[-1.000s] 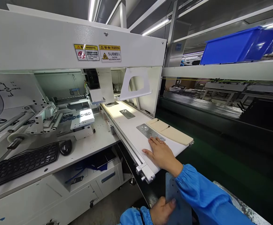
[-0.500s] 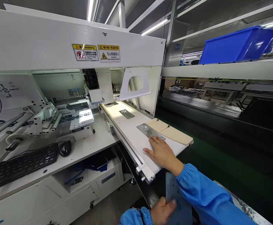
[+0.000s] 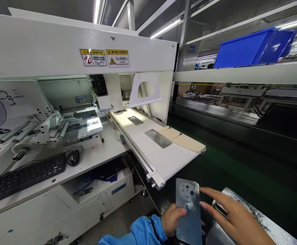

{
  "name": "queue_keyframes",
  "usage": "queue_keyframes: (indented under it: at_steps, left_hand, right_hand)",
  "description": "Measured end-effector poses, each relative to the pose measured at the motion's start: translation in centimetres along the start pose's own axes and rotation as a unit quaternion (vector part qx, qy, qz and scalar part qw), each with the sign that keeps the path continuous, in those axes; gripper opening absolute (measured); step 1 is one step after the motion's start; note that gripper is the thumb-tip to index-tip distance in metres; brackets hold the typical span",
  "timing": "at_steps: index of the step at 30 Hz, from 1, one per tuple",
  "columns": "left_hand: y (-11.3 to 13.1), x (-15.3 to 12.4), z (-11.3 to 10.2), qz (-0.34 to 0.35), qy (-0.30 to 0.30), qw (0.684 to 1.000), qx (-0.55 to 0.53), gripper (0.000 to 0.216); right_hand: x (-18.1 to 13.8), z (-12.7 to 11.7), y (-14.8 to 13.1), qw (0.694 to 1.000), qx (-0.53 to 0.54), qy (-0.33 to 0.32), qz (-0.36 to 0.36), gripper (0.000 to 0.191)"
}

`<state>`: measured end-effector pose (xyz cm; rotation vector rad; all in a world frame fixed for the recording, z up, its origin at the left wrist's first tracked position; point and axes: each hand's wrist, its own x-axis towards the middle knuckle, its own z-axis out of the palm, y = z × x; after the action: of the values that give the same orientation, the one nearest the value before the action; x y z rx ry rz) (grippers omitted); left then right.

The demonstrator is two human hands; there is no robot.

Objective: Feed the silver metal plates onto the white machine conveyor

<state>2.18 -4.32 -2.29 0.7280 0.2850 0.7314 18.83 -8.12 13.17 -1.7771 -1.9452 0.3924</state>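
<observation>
**Blue-grey panel (image 3: 189, 221) being held before a white conveyor (image 3: 166, 161)**

A rounded, flat face is being turned toward the camera; its pale disc is being dotted by several dark holes, with whitish streaks being seen below. The panel's left side is being gripped by the left hand (image 3: 173, 219), the thumb being pressed over the face. The right hand (image 3: 232, 209) is being held with thumb and forefinger spread at the right edge; whether contact is being made cannot be told. A dark gap is being left between panel and conveyor end. Open room is being offered over the dark green belt (image 3: 230, 160).
</observation>
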Motion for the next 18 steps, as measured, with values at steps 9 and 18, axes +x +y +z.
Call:
queue_keyframes:
  at_steps: [9,18]
  left_hand:
    - [0.0,0.1,0.2,0.01,0.015,1.0,-0.001,0.055]
    - [0.0,0.0,0.0,0.004,0.024,1.0,0.0,0.051]
  right_hand:
    - [-4.5,0.4,3.9,0.994,0.003,-0.07,0.078,0.064]
    - [-4.6,-0.2,3.2,0.985,-0.063,-0.133,0.087,0.075]
